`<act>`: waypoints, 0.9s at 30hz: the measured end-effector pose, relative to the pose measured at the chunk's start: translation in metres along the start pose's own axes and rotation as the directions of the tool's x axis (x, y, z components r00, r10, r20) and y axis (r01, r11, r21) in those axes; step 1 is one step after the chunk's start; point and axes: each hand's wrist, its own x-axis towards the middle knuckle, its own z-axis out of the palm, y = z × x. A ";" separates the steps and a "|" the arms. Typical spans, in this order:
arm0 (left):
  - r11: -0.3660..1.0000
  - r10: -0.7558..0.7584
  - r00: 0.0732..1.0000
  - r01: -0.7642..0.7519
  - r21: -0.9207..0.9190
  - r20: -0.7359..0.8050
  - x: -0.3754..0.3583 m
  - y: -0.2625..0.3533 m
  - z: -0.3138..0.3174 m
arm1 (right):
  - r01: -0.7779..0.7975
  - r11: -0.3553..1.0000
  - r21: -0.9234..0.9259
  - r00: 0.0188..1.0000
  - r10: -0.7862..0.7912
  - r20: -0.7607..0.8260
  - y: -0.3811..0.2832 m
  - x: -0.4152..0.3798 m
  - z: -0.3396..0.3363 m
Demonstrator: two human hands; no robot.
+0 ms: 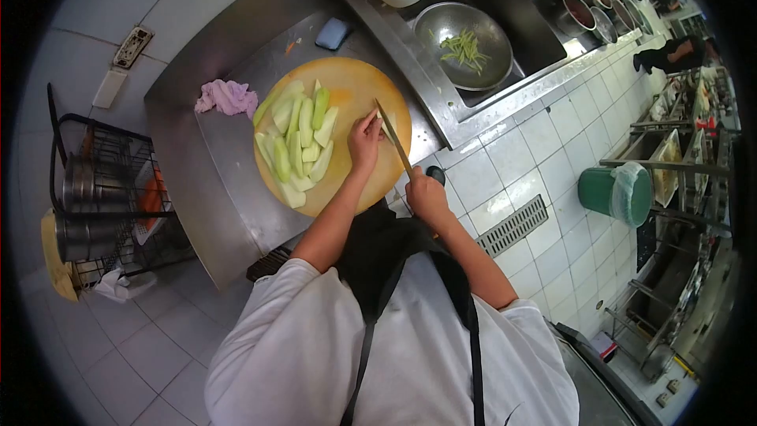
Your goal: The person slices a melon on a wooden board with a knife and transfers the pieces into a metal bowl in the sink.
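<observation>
The right hand (426, 194) grips the knife (401, 147), any blade marking too small to read; the left hand (365, 142) has fingertips bunched against a pale green piece (386, 126) beside the blade, on the round board (355, 81), near cut strips (304, 136), atop the steel worktop (243, 167).

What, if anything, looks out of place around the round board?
Mildly untidy: the pink cloth lies crumpled beside the round board, close to the cut pieces, and small orange scraps lie loose on the counter.

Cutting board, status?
Right hand grips knife; left hand at a pale green piece. More pieces heaped on board. Left fingers close to blade; nothing else blocking.
</observation>
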 end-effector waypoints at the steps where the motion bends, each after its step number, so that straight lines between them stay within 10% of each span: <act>1: 1.000 -0.003 1.000 0.003 0.022 0.001 0.000 0.003 0.000 | 0.007 1.000 0.011 1.000 -0.007 -0.001 0.000 0.001 -0.005; 27: 0.997 -0.063 0.997 0.065 0.048 -0.050 0.002 0.011 0.003 | 0.032 0.999 -0.011 0.999 -0.032 -0.040 -0.023 -0.006 -0.038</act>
